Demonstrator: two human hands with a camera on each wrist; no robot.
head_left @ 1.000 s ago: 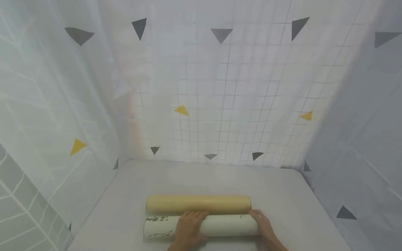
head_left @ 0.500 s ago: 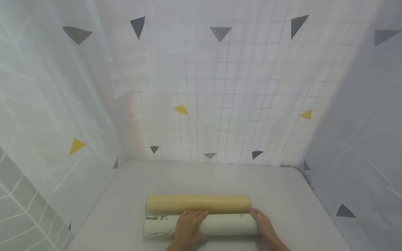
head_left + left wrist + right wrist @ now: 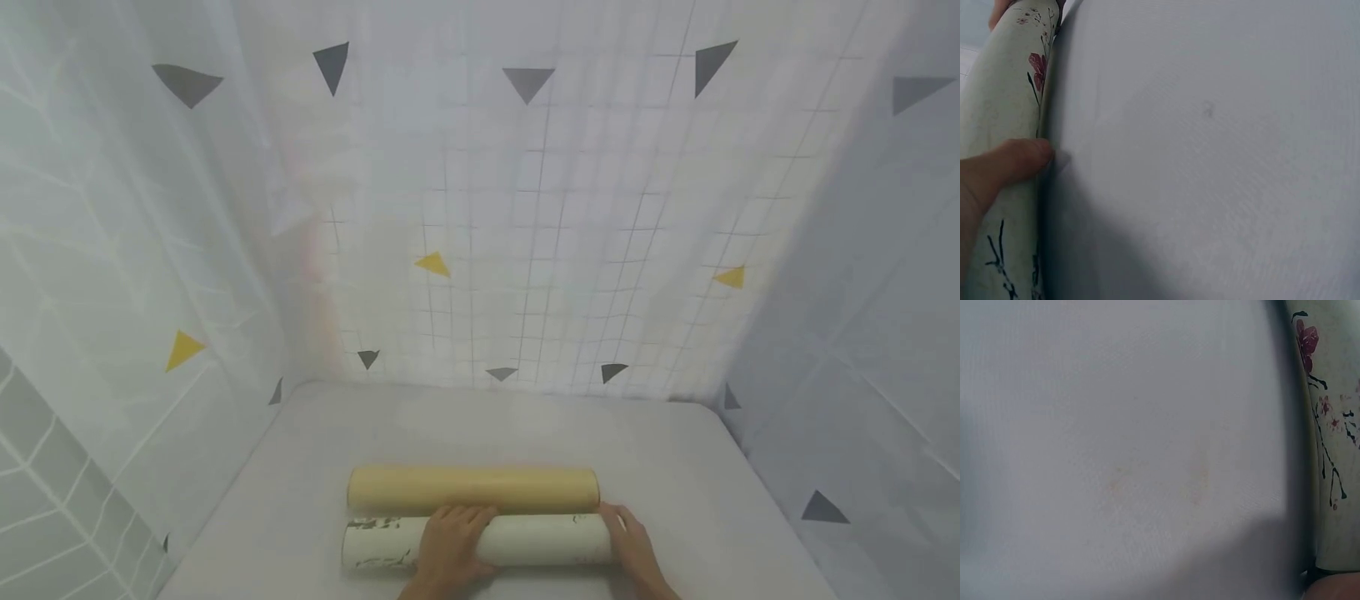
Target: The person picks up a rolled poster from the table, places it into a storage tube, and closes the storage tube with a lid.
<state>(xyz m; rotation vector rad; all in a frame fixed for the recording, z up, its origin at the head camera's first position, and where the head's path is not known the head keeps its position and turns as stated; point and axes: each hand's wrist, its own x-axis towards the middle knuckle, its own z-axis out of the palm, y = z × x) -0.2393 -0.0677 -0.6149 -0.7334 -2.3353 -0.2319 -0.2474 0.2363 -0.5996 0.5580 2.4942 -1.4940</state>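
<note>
A long white tube (image 3: 543, 540) with dark twig markings lies crosswise on the white surface. Red flowers show on the same white tube (image 3: 1013, 94) in the left wrist view. My left hand (image 3: 452, 546) grips its middle, fingers over the top and thumb (image 3: 1019, 159) on the near side. My right hand (image 3: 633, 546) holds the right end, which its fingers partly hide. In the right wrist view only a bit of that hand (image 3: 1335, 587) shows by the tube's end. Just behind, parallel and very close, lies a plain yellow tube (image 3: 472, 487).
The white-covered tabletop (image 3: 675, 467) stretches around the tubes. Pale sheeting (image 3: 487, 167) with grid lines and grey and yellow triangles rises behind it. Similar sheets (image 3: 862, 333) flank the left and right sides.
My right hand's fingers have shifted slightly at the white tube's right end. My left hand and both tubes stay in nearly the same place.
</note>
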